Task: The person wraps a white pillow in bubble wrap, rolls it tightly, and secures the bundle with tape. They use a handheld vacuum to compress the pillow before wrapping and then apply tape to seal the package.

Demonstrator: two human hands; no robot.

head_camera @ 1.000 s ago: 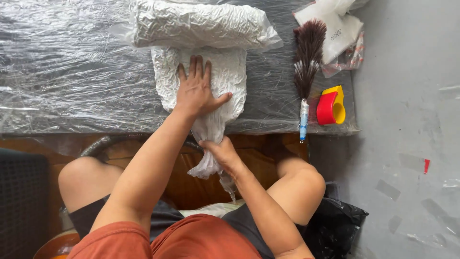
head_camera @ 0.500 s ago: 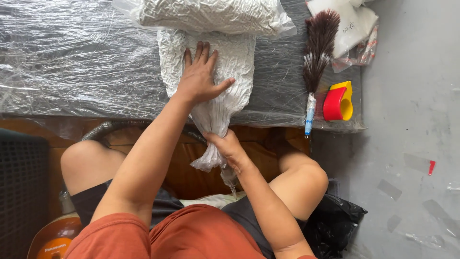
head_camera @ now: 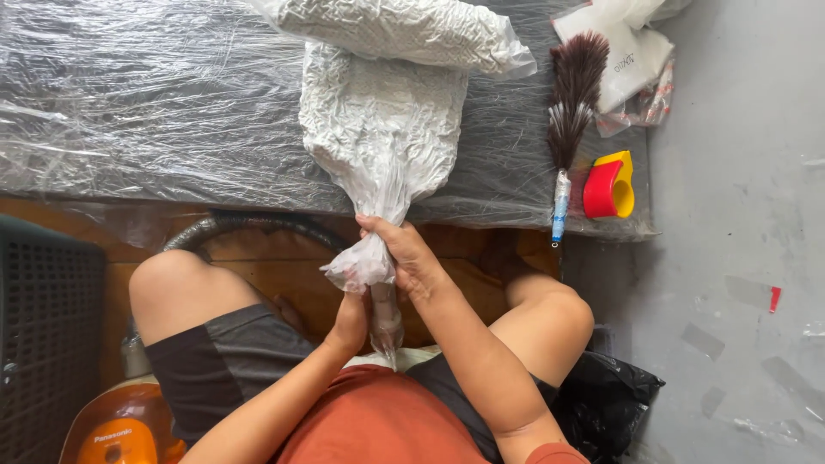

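Plastic bag's neck [head_camera: 369, 258] sits between both hands' fingers [head_camera: 391, 241].

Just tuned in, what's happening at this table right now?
A seated person grips the gathered neck of a clear plastic bag stuffed with crumpled white material. The right hand clamps the neck, and the left hand holds the tail below it. The bag lies on a plastic-covered table, under a second stuffed bag. A feather duster and red tape dispenser lie to the right.

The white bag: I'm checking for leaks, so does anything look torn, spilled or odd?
No tear or spill shows. The white bag looks crinkled and shrunken, its neck bunched in the right hand, left hand at the clear nozzle.
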